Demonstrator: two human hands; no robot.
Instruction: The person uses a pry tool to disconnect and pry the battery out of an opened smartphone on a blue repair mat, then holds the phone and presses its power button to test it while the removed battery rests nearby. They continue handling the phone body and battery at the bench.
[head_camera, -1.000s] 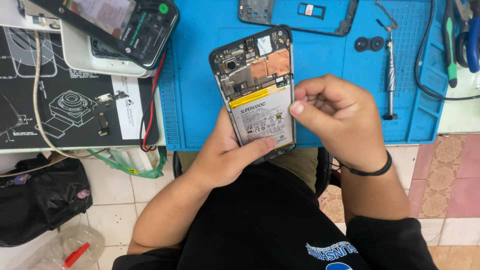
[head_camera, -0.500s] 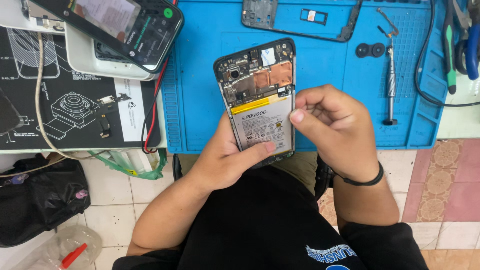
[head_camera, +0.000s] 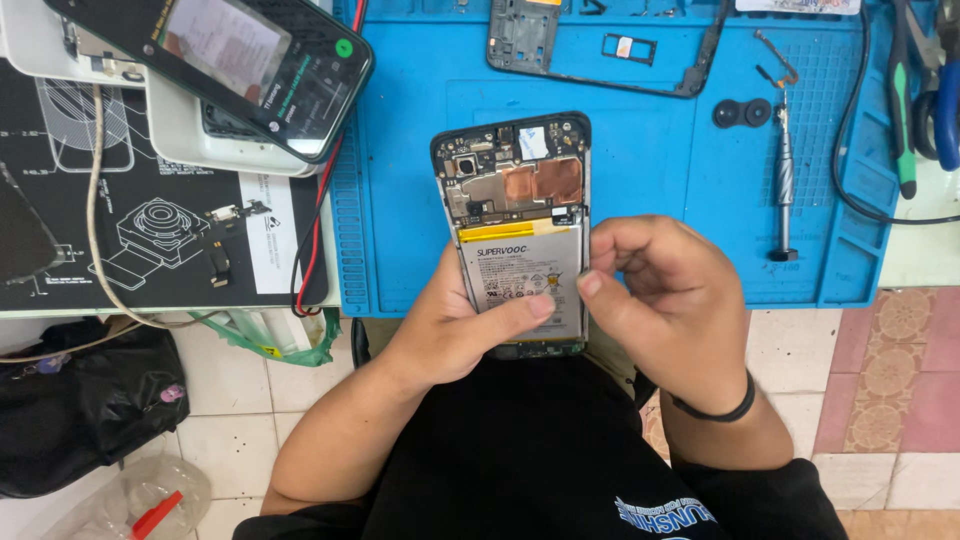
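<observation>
Resting in the left hand (head_camera: 445, 335), an opened phone (head_camera: 515, 230) is held upright over the near edge of the blue mat (head_camera: 650, 170), its back cover removed so that the battery (head_camera: 522, 275) and the copper-coloured shielding above it are exposed. The phone is cradled from below and from its left side, and the left thumb is laid across the lower part of the battery; the grip of this hand is thus closed on the phone. The right hand (head_camera: 665, 300) is brought against the phone's right edge, with its fingers curled inward and thumb and forefinger pinched together just beside the battery. Whether anything is pinched there cannot be told, since the fingertips are hidden by the hand itself. A black band is worn on the right wrist.

On the mat, well apart from the hands, a black phone frame (head_camera: 610, 50) is laid near the far edge, and a screwdriver (head_camera: 785, 190) is seen to the right, with two small black discs (head_camera: 742, 112) just beside its upper end. To the left, on the worktop (head_camera: 60, 300), a second phone (head_camera: 240, 60) with a lit screen is propped across a white device, and a red cable (head_camera: 312, 235) is run down beside the mat's left edge.
</observation>
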